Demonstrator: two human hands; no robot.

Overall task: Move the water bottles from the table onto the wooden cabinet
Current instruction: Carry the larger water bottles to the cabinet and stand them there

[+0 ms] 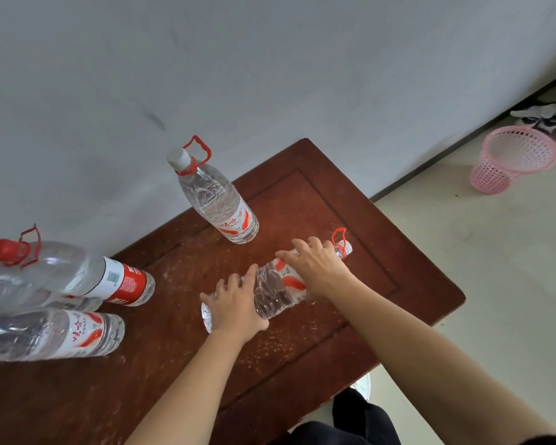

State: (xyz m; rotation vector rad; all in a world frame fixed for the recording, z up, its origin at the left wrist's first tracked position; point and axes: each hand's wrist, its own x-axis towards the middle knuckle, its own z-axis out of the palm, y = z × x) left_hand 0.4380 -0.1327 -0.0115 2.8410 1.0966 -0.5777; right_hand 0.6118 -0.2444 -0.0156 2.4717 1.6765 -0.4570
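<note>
Gripping one bottle (276,290) | left hand (235,306), right hand (315,268) | four other bottles (219,200)

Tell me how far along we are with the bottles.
Done: cannot tell; only one wooden top shows, table or cabinet unclear. In hand: left hand and right hand grip the lying bottle. Left: possibly the upright bottle and the cluster of bottles at its left edge.

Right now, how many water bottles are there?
5. An upright bottle at the wooden top's back; a lying bottle under left hand and right hand; at left, red-capped bottle, near bottle, and half-hidden bottle between them. More may be hidden.
</note>
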